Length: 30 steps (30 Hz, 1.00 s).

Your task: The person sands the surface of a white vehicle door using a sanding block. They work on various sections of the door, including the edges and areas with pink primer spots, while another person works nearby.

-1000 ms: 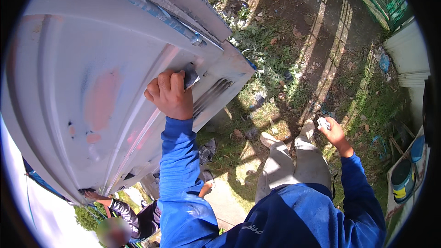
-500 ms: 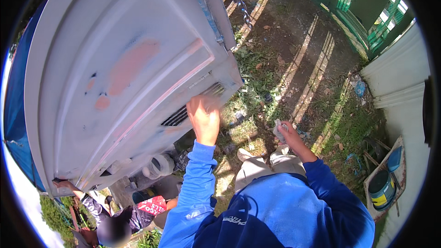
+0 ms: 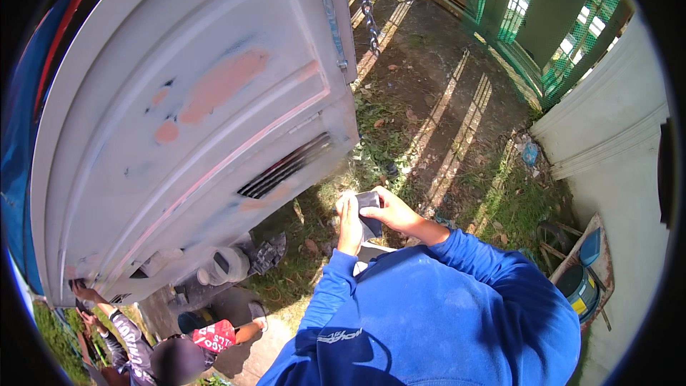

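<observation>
In front of my body my two hands meet at a small dark sheet of what looks like sandpaper [image 3: 370,225]. My left hand [image 3: 348,223] closes on its left edge, fingers pressed together. From the other side my right hand [image 3: 397,212] grips it, thumb laid across its face. Up and to the left stands the large light grey vehicle panel [image 3: 236,164], with pink filler patches [image 3: 221,86] and a slatted vent [image 3: 282,168]. Both hands are apart from the panel.
A co-worker's hand [image 3: 84,292] touches the panel's lower left end. White buckets [image 3: 223,266] sit beneath it. A chain [image 3: 368,11] hangs at the top. A wheelbarrow [image 3: 600,257] holding a dark tub [image 3: 577,292] stands right, beside a white sheet wall [image 3: 607,150].
My left hand has come off the panel near the vent and moved down to my right hand. Both now hold the dark sheet, which my right hand held alone before.
</observation>
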Each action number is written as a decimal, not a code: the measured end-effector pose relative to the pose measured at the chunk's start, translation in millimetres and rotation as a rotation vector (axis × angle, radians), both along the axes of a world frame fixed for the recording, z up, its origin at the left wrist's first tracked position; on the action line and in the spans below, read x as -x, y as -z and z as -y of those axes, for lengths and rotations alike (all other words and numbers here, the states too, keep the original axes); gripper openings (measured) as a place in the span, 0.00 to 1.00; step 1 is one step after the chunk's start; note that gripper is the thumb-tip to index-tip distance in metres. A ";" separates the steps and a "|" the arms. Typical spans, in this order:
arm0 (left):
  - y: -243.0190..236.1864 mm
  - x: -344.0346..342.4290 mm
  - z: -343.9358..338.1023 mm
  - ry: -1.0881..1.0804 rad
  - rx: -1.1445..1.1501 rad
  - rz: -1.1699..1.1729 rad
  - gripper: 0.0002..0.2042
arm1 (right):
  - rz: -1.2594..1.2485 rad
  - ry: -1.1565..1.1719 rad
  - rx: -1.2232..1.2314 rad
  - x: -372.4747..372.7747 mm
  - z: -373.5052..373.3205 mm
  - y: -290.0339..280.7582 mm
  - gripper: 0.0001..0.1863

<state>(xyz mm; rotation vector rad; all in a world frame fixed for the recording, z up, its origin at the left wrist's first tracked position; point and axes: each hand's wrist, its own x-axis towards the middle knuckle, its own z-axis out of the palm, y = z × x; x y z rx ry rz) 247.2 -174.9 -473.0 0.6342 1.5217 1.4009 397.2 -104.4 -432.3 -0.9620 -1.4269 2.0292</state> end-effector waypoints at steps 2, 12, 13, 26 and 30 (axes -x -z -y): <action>-0.9 -2.7 -4.9 -0.018 -0.032 0.168 0.22 | -0.049 0.080 0.061 1.5 0.6 -19.0 0.17; -32.6 80.1 -34.1 0.050 0.140 0.157 0.10 | -0.477 0.564 0.309 32.5 -62.3 -32.6 0.18; -24.5 92.1 -29.7 0.086 0.166 0.091 0.09 | -0.501 0.612 0.328 38.2 -72.1 -38.8 0.18; 134.8 309.2 84.8 0.365 0.386 -0.578 0.20 | 0.949 0.472 -1.005 110.0 -178.2 -155.8 0.19; 184.9 348.9 122.9 0.387 0.518 -0.680 0.22 | 0.874 0.585 -1.127 108.3 -182.1 -112.1 0.20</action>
